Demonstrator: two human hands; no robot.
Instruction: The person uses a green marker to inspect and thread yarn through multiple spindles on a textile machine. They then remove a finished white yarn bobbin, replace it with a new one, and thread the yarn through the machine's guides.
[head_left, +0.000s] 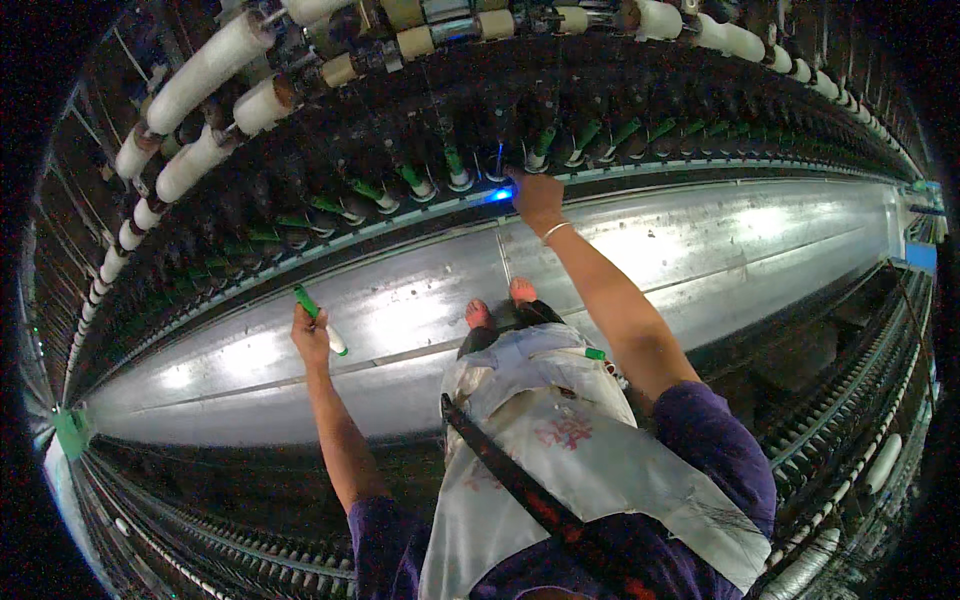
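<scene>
- Polished metal flooring (pixel 700 250) runs as an aisle between two long spinning frames, with glare patches lying on it; bare feet (pixel 497 303) are seen on it just beyond a white apron (pixel 560 440).
- Toward 12 o'clock, a row of green-based spindles (pixel 560 150) is mounted along the frame rail, with cream roving bobbins (pixel 205 70) hung above them from 10 to 1 o'clock.
- At 12 o'clock the right hand (pixel 537 198) is stretched to the rail, beside a small blue light (pixel 498 195); a bangle is worn at its wrist. Whether its fingers are closed on anything cannot be told, as they are hidden against the dark machinery.
- At 10 o'clock the left hand (pixel 311 335) is closed around a green bobbin tube with a pale tip (pixel 320 320), held upright above the floor and well apart from the spindle row.
- Judged risk: fingers or the bangle could be caught if the spindles are turning, because the reach goes right in among them.
- Judged risk: the tube could slip from the single-handed grip while attention is given to the rail, and roll away on the smooth floor.
- Judged risk: bare feet on shiny metal could slide during so long a forward lean, and balance could be lost.
- Judged risk: neighbouring threads could be broken by the forearm.
</scene>
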